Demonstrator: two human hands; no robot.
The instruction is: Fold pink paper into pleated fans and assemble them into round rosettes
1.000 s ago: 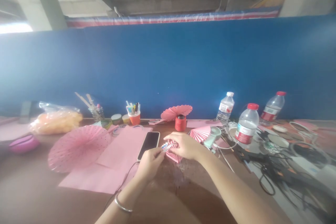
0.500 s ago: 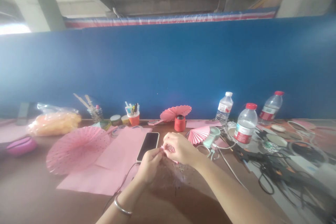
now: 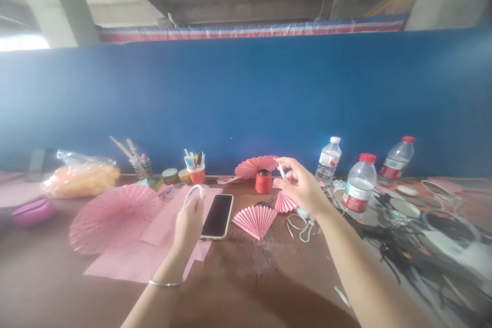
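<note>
My left hand [image 3: 188, 223] is closed round a white ring-shaped roll [image 3: 194, 193], above the pink paper sheets [image 3: 126, 261] and left of a phone [image 3: 217, 217]. Raised on the right, my right hand [image 3: 302, 184] pinches a slim white object [image 3: 282, 171] between thumb and fingers. A small pleated pink fan [image 3: 255, 221] lies on the table between my hands, touched by neither. Another pleated fan [image 3: 285, 202] sits partly beneath my right hand.
Behind are a red spool [image 3: 263, 182], a scalloped pink fan [image 3: 251, 166] and a pen cup [image 3: 197, 171]. A large round pink fan [image 3: 115, 218] lies left. Bottles [image 3: 359, 184] and tangled cables [image 3: 415, 251] are at right.
My hands have moved apart from the middle, the left one leftward and the right one up and right. The left now holds the white roll; the small pleated fan lies uncovered.
</note>
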